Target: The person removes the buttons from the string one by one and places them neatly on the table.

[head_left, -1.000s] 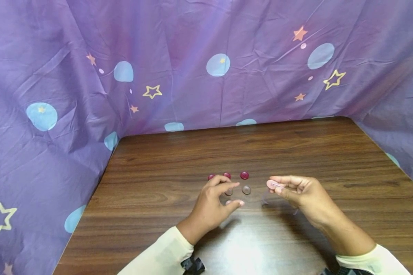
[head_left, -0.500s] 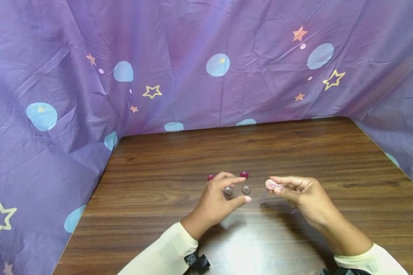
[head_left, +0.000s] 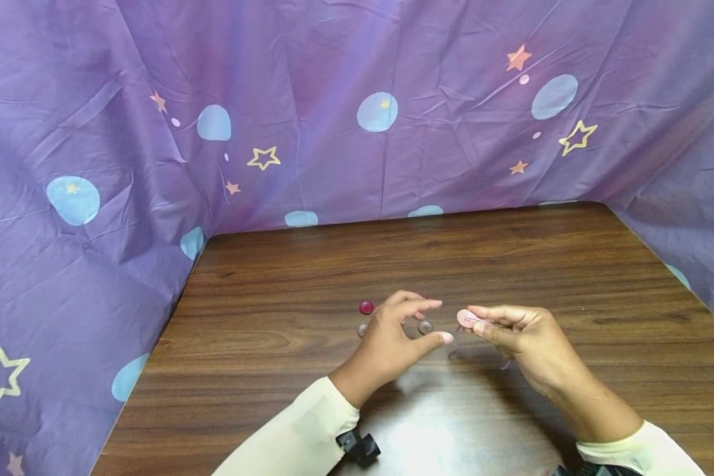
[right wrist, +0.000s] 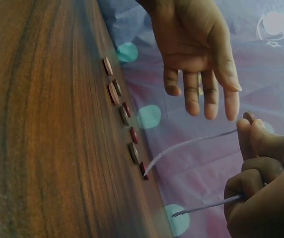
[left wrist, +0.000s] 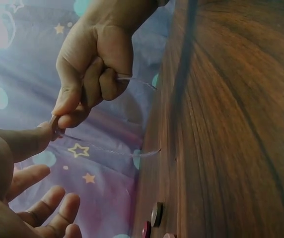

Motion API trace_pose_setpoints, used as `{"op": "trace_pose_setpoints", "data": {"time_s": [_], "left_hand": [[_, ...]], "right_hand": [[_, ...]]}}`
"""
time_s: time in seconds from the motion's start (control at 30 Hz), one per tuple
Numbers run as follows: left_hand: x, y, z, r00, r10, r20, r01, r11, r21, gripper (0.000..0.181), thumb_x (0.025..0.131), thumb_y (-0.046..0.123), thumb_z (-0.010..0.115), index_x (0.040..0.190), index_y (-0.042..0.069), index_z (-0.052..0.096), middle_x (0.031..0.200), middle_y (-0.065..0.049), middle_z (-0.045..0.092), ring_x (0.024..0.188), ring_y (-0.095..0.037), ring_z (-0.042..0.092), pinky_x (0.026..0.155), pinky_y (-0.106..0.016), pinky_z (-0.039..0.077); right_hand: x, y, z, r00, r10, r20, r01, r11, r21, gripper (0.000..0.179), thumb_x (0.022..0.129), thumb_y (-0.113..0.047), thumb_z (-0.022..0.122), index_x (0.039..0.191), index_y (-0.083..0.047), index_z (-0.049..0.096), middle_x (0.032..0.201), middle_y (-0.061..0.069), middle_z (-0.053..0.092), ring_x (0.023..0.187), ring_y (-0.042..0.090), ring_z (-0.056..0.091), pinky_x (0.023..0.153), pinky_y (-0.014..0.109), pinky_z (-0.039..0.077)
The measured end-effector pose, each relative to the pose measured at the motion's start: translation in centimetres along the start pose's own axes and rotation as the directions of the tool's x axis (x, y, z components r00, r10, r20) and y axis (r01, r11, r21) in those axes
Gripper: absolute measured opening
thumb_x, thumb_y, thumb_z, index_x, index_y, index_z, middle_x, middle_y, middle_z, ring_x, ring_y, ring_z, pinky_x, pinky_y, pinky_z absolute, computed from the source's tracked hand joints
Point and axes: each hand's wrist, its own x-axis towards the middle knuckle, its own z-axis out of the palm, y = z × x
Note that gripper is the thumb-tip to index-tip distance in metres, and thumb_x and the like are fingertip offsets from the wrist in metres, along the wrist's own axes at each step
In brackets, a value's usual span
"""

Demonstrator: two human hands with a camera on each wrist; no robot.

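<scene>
My right hand [head_left: 523,337] pinches a pink button [head_left: 467,318] between thumb and fingers, above the table. A thin pale lilac string [right wrist: 196,140] runs from the button, its end hanging down; another length of string [right wrist: 206,205] comes out from the curled fingers of that hand. My left hand [head_left: 388,337] is just left of the button, thumb and forefinger spread apart, with nothing between them. In the left wrist view, the left thumb [left wrist: 30,141] overlaps the edge of the button.
Loose buttons lie on the wooden table [head_left: 262,284] below my left hand: a maroon button [head_left: 366,307], a brown button [head_left: 425,327] and others partly hidden by the hand. The right wrist view shows several in rows, including a pink button [right wrist: 107,66]. A purple patterned cloth [head_left: 321,165] hangs behind.
My left hand has moved to the right over the loose buttons, closer to the held pink button, uncovering buttons at its left. The right hand has stayed nearly still, keeping its pinch.
</scene>
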Motion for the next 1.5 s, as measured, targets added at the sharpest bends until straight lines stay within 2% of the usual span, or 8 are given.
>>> {"op": "trace_pose_setpoints", "data": {"time_s": [0.2, 0.37, 0.67, 0.97, 1.1, 1.17, 1.27, 1.5], "left_hand": [[0.5, 0.2, 0.6, 1.0, 0.018, 0.009, -0.018, 1.0, 0.003, 0.05, 0.087, 0.021, 0.093, 0.134, 0.016, 0.078, 0.133, -0.008, 0.071, 0.109, -0.03, 0.073, 0.098, -0.041, 0.059], [0.6, 0.4, 1.0, 0.999, 0.032, 0.015, -0.032, 0.999, -0.004, 0.048, 0.088, 0.022, 0.093, 0.133, 0.016, 0.079, 0.132, -0.006, 0.071, 0.106, -0.018, 0.071, 0.095, -0.034, 0.062], [1.0, 0.5, 1.3, 0.998, 0.054, 0.025, -0.054, 0.999, -0.003, 0.047, 0.088, 0.018, 0.092, 0.133, 0.012, 0.078, 0.132, -0.008, 0.071, 0.113, -0.026, 0.073, 0.097, -0.034, 0.062], [1.2, 0.5, 1.9, 0.997, 0.073, 0.025, -0.073, 0.997, -0.011, 0.045, 0.088, 0.017, 0.093, 0.13, 0.011, 0.08, 0.129, -0.01, 0.071, 0.109, -0.026, 0.074, 0.092, -0.034, 0.064], [1.2, 0.5, 2.1, 0.997, 0.08, 0.024, -0.08, 0.997, 0.007, 0.043, 0.088, 0.019, 0.092, 0.129, 0.011, 0.08, 0.128, -0.01, 0.071, 0.106, -0.023, 0.074, 0.09, -0.033, 0.065], [1.1, 0.5, 2.2, 0.996, 0.08, 0.025, -0.081, 0.997, 0.009, 0.042, 0.089, 0.019, 0.091, 0.129, 0.011, 0.08, 0.127, -0.01, 0.071, 0.106, -0.023, 0.074, 0.089, -0.033, 0.065], [1.0, 0.5, 2.3, 0.997, 0.078, 0.028, -0.078, 0.997, 0.005, 0.041, 0.09, 0.019, 0.091, 0.129, 0.012, 0.081, 0.127, -0.009, 0.07, 0.106, -0.021, 0.073, 0.087, -0.031, 0.064], [0.9, 0.3, 2.5, 0.995, 0.097, 0.018, -0.097, 0.995, -0.01, 0.039, 0.089, 0.016, 0.091, 0.127, 0.01, 0.081, 0.127, -0.012, 0.068, 0.106, -0.021, 0.071, 0.089, -0.033, 0.063]], "right_hand": [[0.0, 0.0, 0.1, 0.999, 0.021, -0.033, -0.023, 0.999, -0.035, 0.028, 0.1, 0.005, 0.071, 0.117, -0.013, 0.084, 0.107, -0.006, 0.086, 0.066, -0.001, 0.059, 0.049, 0.044, 0.022], [0.0, -0.1, 0.2, 0.999, 0.02, -0.041, -0.022, 0.999, -0.032, 0.026, 0.1, 0.005, 0.072, 0.115, -0.012, 0.085, 0.108, -0.006, 0.086, 0.06, 0.001, 0.044, 0.05, 0.045, 0.021], [0.0, -0.3, 0.1, 0.999, 0.028, -0.028, -0.029, 0.999, -0.027, 0.019, 0.101, 0.002, 0.072, 0.113, -0.006, 0.084, 0.107, -0.006, 0.086, 0.066, -0.002, 0.056, 0.05, 0.044, 0.021], [0.0, -0.3, 0.2, 0.999, 0.028, -0.036, -0.03, 0.999, -0.037, 0.02, 0.099, 0.004, 0.073, 0.11, -0.008, 0.085, 0.101, -0.007, 0.086, 0.056, 0.001, 0.04, 0.047, 0.044, 0.02], [0.0, -0.1, 0.2, 0.999, 0.021, -0.035, -0.021, 1.0, -0.018, 0.024, 0.099, 0.006, 0.072, 0.108, -0.011, 0.086, 0.099, -0.006, 0.086, 0.056, 0.001, 0.041, 0.048, 0.044, 0.019], [0.0, -0.1, 0.2, 0.999, 0.02, -0.03, -0.02, 1.0, -0.006, 0.025, 0.099, 0.007, 0.072, 0.108, -0.011, 0.086, 0.101, -0.005, 0.086, 0.061, -0.002, 0.051, 0.049, 0.044, 0.021], [0.0, 0.1, 0.1, 0.999, 0.02, -0.032, -0.02, 1.0, -0.004, 0.026, 0.099, 0.007, 0.072, 0.108, -0.012, 0.086, 0.102, -0.005, 0.086, 0.062, -0.003, 0.053, 0.05, 0.044, 0.021], [0.0, 0.1, 0.2, 0.999, 0.019, -0.036, -0.02, 1.0, -0.016, 0.026, 0.098, 0.008, 0.072, 0.107, -0.012, 0.086, 0.103, -0.006, 0.086, 0.058, 0.002, 0.04, 0.049, 0.044, 0.02]]}}
